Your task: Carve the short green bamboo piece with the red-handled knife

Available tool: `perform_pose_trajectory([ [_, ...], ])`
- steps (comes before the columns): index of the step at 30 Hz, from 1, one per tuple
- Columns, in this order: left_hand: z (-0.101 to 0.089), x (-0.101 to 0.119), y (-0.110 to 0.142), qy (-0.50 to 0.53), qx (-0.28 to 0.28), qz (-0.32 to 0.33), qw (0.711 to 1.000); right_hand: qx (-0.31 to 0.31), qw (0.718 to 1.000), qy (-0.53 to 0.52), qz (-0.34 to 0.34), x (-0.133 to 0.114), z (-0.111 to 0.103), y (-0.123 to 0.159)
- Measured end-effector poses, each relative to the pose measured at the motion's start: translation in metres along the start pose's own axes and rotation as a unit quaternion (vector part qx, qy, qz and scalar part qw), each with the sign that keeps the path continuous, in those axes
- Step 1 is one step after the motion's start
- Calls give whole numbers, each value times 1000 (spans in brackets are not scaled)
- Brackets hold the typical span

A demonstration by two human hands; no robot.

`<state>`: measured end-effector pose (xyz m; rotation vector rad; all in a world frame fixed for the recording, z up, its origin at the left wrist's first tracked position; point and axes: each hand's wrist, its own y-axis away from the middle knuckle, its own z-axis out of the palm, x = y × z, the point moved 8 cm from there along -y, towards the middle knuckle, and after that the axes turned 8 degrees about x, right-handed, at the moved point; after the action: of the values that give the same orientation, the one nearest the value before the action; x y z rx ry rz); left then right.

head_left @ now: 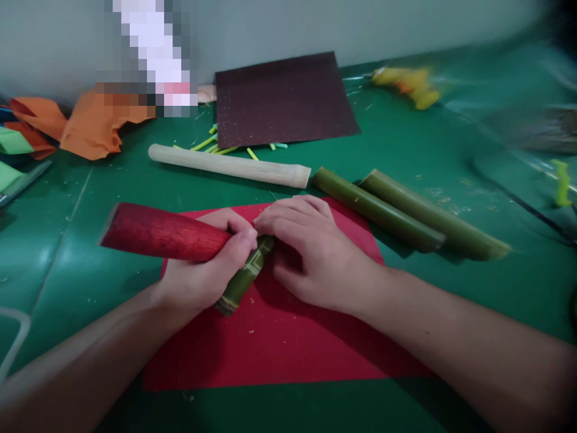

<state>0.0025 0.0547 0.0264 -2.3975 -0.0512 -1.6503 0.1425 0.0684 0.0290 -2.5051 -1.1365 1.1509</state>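
My left hand (pixel 205 273) is wrapped round a short green bamboo piece (pixel 243 279) that slants down over a red paper sheet (pixel 288 343). A red paper-covered tube (pixel 162 233) also runs through that grip and sticks out to the left. My right hand (pixel 311 252) lies curled over the upper end of the green bamboo piece, its fingertips meeting my left thumb. What the right fingers pinch is hidden.
A pale peeled bamboo stick (pixel 229 165) lies behind the hands. Two long green bamboo tubes (pixel 406 213) lie to the right. A dark sandpaper sheet (pixel 283 99), orange paper scraps (pixel 90 126), a yellow glue gun (pixel 406 84) and small green offcuts (pixel 216 144) sit on the green mat (pixel 428 150).
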Motion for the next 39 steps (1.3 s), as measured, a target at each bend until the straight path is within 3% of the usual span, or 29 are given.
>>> perform_pose_trajectory([
  [13,1,-5,-1,14,-10,-3,1000,12,1000,11,16,-4,3,4],
  [19,0,-8,1,20,-6,-19,1000,54,993,80,73,-9,-2,11],
  [24,0,-10,1,26,5,-27,999,11,988,92,121,-10,14,23],
  [39,5,-1,1,60,16,-8,998,25,988,132,75,-16,21,27],
])
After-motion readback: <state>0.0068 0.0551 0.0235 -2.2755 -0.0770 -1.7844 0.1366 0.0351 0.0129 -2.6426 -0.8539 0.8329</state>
